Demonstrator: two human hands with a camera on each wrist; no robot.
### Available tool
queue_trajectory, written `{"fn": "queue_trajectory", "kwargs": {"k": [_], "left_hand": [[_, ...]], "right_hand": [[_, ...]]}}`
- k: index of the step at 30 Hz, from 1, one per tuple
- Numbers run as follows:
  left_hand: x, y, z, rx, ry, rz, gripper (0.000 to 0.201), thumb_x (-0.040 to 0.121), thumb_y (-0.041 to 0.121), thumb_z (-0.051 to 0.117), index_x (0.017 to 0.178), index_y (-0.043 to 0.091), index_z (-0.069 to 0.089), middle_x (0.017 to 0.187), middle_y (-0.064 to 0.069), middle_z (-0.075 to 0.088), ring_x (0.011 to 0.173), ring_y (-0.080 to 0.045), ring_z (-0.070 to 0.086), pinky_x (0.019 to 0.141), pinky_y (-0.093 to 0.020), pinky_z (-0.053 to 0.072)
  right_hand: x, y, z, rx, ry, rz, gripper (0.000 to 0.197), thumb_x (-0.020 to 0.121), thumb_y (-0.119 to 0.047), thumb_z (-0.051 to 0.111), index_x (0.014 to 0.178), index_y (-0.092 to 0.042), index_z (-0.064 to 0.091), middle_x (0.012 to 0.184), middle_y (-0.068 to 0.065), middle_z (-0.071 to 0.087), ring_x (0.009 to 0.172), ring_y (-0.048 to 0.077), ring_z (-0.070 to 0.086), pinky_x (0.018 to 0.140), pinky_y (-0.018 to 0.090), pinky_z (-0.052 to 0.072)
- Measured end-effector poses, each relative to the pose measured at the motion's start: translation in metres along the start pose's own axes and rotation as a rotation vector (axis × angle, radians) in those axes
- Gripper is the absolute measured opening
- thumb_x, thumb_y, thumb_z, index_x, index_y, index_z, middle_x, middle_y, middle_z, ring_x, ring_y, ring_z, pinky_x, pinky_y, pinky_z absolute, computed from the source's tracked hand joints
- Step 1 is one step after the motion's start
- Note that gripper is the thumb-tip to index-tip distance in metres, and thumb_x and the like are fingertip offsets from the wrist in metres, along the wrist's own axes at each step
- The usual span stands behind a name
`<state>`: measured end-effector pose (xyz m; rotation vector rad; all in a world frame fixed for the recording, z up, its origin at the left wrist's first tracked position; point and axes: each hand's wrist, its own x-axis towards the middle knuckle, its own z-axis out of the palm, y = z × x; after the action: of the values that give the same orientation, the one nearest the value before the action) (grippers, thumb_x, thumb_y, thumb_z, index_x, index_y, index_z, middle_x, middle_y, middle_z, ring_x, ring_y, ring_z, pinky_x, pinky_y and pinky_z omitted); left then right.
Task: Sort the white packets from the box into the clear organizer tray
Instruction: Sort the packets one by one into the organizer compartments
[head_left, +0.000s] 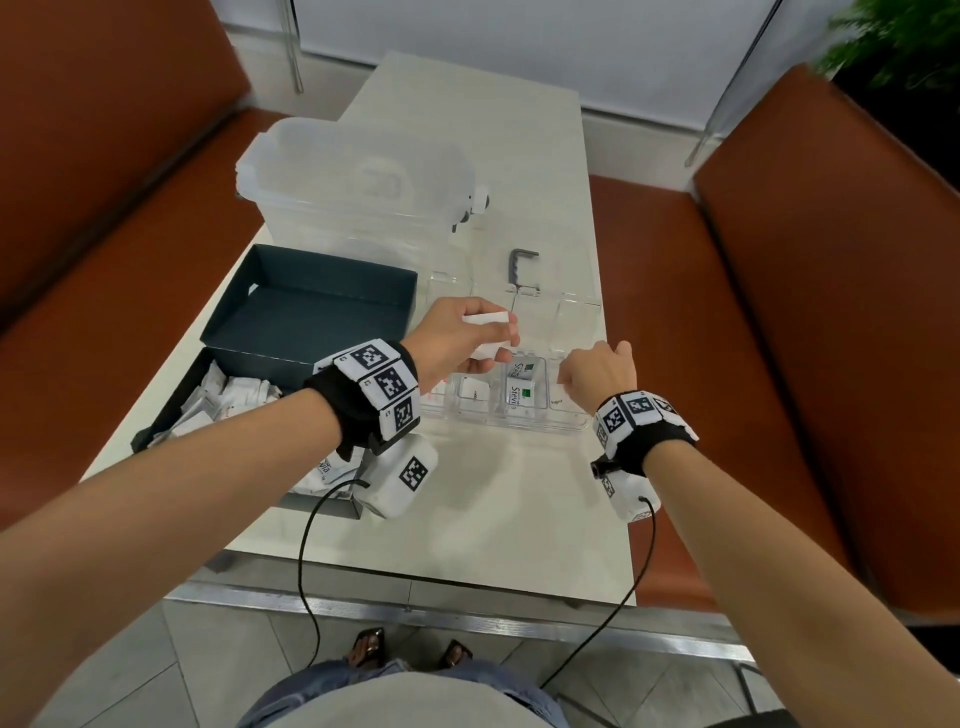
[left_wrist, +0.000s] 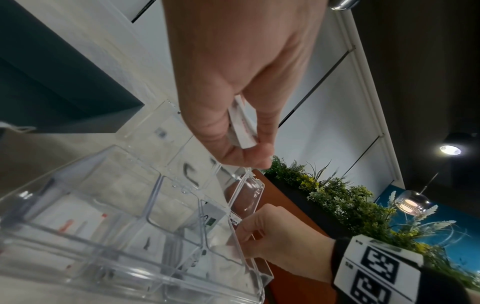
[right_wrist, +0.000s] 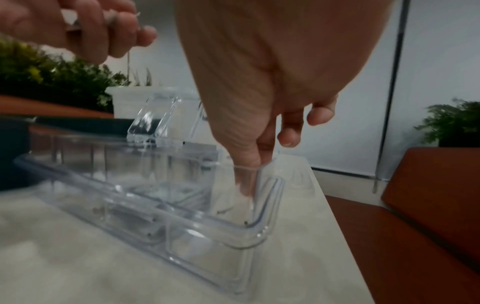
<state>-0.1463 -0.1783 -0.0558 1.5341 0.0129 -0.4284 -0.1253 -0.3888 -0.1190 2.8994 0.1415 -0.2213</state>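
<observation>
We log: left hand (head_left: 457, 332) pinches packets (head_left: 488, 332) above the tray (head_left: 519, 423); right hand's (head_left: 597, 374) curled fingers dip inside its right-end wall, grip unclear.

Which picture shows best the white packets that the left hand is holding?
The head view: the white packets show broadside in the left hand. The left wrist view shows them only edge-on between fingers and thumb. The right wrist view barely shows them, blurred.

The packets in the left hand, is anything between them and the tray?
Nothing visible blocks them. The left hand holds the packets above the tray, whose lid stands open. The right hand sits at its right end.
</observation>
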Motion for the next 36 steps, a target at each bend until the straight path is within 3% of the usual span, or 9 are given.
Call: {"fn": "queue_trajectory", "kwargs": {"k": [3,6,10,13,21,27,33,36], "left_hand": [[0.002,0.001,-0.001,-0.007,0.006,0.002,0.022,0.088,0.011,0.069,0.109,0.003,0.067,0.089,-0.008,0.072,0.07,-0.014,0.068,0.066,-0.026,0.053],[0.003,0.0,-0.003,-0.004,0.012,0.001,0.021,0.089,0.01,0.068,0.108,0.004,0.067,0.089,-0.007,0.072,0.07,-0.014,0.069,0.065,-0.026,0.053],[0.006,-0.001,-0.005,-0.002,0.014,0.0,0.019,0.089,0.011,0.069,0.107,0.005,0.068,0.089,-0.007,0.072,0.071,-0.014,0.069,0.063,-0.024,0.054],[0.007,-0.001,-0.005,-0.005,0.011,-0.006,0.019,0.088,0.011,0.069,0.106,0.005,0.068,0.086,-0.005,0.073,0.071,-0.014,0.069,0.062,-0.023,0.054],[0.007,0.002,-0.006,-0.01,0.019,-0.01,0.021,0.088,0.01,0.069,0.108,0.004,0.067,0.09,-0.008,0.072,0.07,-0.014,0.069,0.063,-0.024,0.053],[0.007,0.004,-0.005,-0.015,0.014,-0.015,0.023,0.087,0.01,0.07,0.109,0.003,0.067,0.089,-0.008,0.071,0.069,-0.014,0.068,0.062,-0.023,0.053],[0.006,0.007,-0.001,-0.075,0.006,-0.051,0.03,0.09,0.016,0.067,0.115,-0.001,0.063,0.09,-0.009,0.07,0.067,-0.015,0.065,0.059,-0.022,0.052],[0.006,0.011,0.002,-0.156,-0.001,-0.11,0.031,0.096,0.014,0.057,0.123,-0.002,0.058,0.1,-0.015,0.068,0.077,-0.021,0.065,0.068,-0.027,0.057]], "right_hand": [[-0.002,0.005,0.001,-0.029,0.034,-0.039,0.029,0.094,-0.016,0.055,0.114,-0.035,0.064,0.103,-0.006,0.068,0.103,0.018,0.052,0.087,0.037,0.028],[-0.005,0.008,-0.002,-0.067,0.061,-0.048,0.021,0.091,-0.019,0.061,0.104,-0.035,0.067,0.097,-0.007,0.068,0.099,0.018,0.05,0.084,0.037,0.027],[-0.002,0.001,-0.006,-0.166,-0.047,-0.027,0.011,0.089,-0.022,0.062,0.095,-0.029,0.068,0.086,-0.005,0.063,0.095,0.019,0.048,0.09,0.04,0.027],[0.001,-0.008,-0.004,-0.179,-0.092,-0.013,0.017,0.089,-0.018,0.055,0.092,-0.026,0.069,0.078,-0.006,0.056,0.095,0.019,0.049,0.094,0.042,0.026],[0.008,-0.001,-0.01,-0.162,-0.18,-0.081,0.01,0.085,-0.027,0.065,0.09,-0.034,0.069,0.09,-0.012,0.066,0.097,0.015,0.047,0.093,0.043,0.024],[0.004,-0.007,-0.008,-0.218,-0.147,-0.086,0.012,0.089,-0.025,0.059,0.095,-0.029,0.068,0.096,-0.007,0.067,0.108,0.019,0.047,0.099,0.046,0.023],[0.0,-0.004,-0.01,-0.168,-0.14,-0.074,0.013,0.086,-0.026,0.058,0.089,-0.028,0.07,0.084,-0.008,0.063,0.095,0.017,0.05,0.094,0.043,0.023],[-0.004,0.004,-0.022,-0.017,-0.128,-0.049,0.015,0.089,-0.026,0.057,0.086,-0.03,0.072,0.086,-0.01,0.067,0.085,0.014,0.056,0.094,0.043,0.024]]}}
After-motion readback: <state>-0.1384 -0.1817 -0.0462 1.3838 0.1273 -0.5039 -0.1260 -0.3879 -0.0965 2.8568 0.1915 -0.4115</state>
